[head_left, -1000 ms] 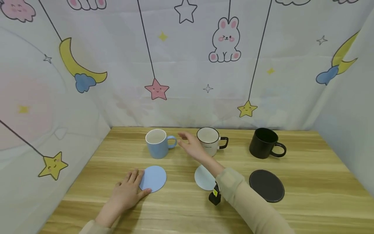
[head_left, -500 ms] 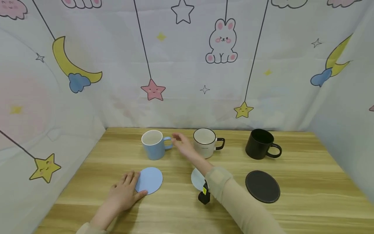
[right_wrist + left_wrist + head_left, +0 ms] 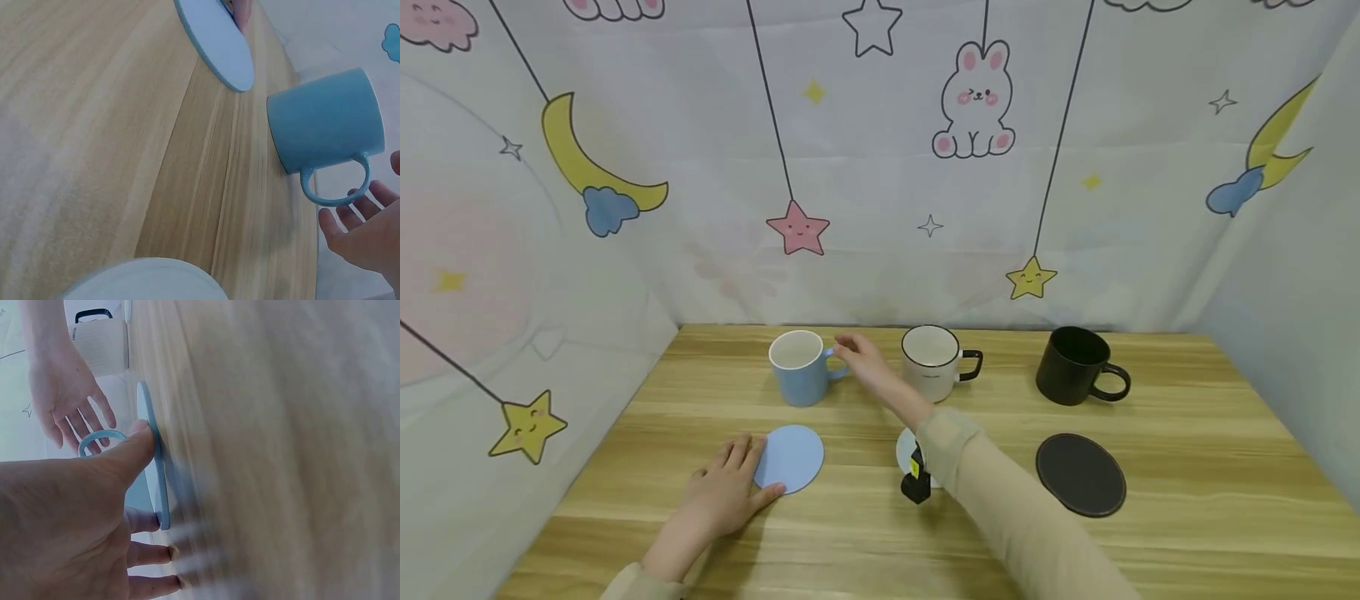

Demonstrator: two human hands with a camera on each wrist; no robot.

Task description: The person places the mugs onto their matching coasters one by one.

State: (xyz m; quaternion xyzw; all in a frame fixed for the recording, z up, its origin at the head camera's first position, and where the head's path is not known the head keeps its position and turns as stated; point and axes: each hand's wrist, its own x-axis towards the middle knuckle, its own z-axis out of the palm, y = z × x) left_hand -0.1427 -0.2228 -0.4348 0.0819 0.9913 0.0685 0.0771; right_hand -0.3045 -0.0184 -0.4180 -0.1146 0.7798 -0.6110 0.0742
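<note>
Head view: at center, a right hand (image 3: 874, 368), fingers loosely parted, reaches for the handle (image 3: 838, 375) of a blue mug (image 3: 801, 382); below, a left hand (image 3: 721, 492), fingers spread, touches a blue coaster (image 3: 792, 458). Left wrist: thumb on the coaster's rim, center (light pressure should suffice). Right wrist: mug at right; fingers hooked through its handle would likely steady it.

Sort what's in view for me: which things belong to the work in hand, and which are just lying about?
Apparently in the work:
- blue mug, right hand at its handle
- blue coaster, left hand touching its edge

Seemingly just lying about, no hand on them:
- white mug
- black mug
- pale coaster
- black coaster
</note>
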